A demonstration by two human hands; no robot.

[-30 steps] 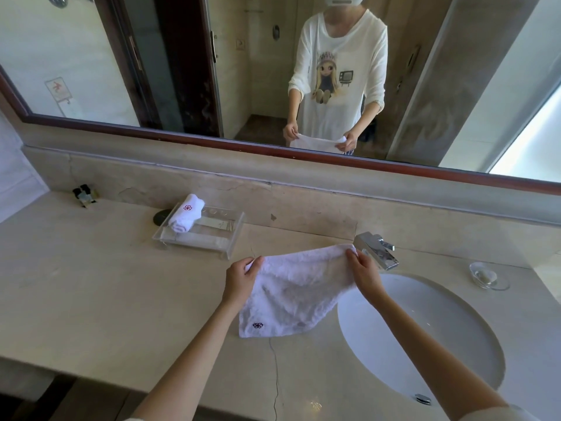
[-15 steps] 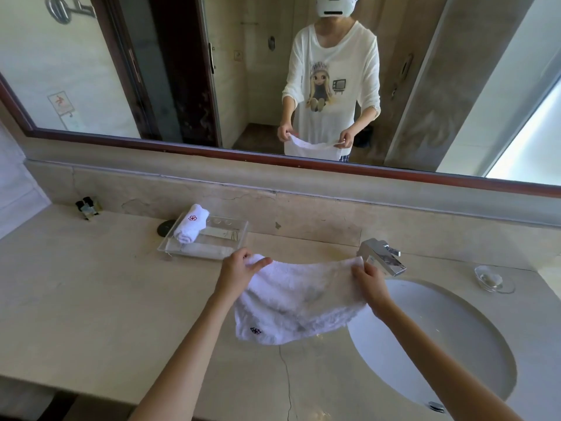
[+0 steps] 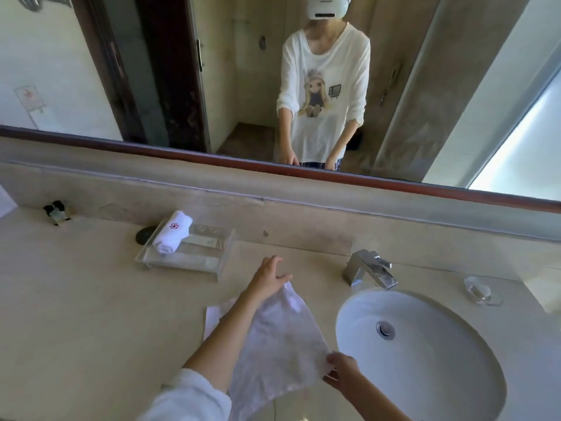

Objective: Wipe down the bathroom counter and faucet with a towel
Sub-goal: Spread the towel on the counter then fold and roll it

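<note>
A white towel [image 3: 279,347] hangs stretched between my two hands over the beige marble counter [image 3: 91,314], left of the sink. My left hand [image 3: 268,276] pinches its far corner with the other fingers spread. My right hand [image 3: 341,370] pinches the near corner, close to the front rim of the white oval basin [image 3: 440,360]. The chrome faucet [image 3: 368,268] stands behind the basin, apart from both hands. The towel is blurred by motion.
A clear tray [image 3: 188,259] with a rolled white towel [image 3: 173,232] sits at the back, a dark round disc [image 3: 145,235] beside it. Small toiletry bottles [image 3: 57,212] stand far left. A glass soap dish [image 3: 481,290] lies right of the faucet. A mirror [image 3: 273,71] spans the wall.
My right hand has pulled its towel corner back toward me, off the faucet side, turning the towel from sideways to lengthwise. The view has tilted down and closer to the counter.
</note>
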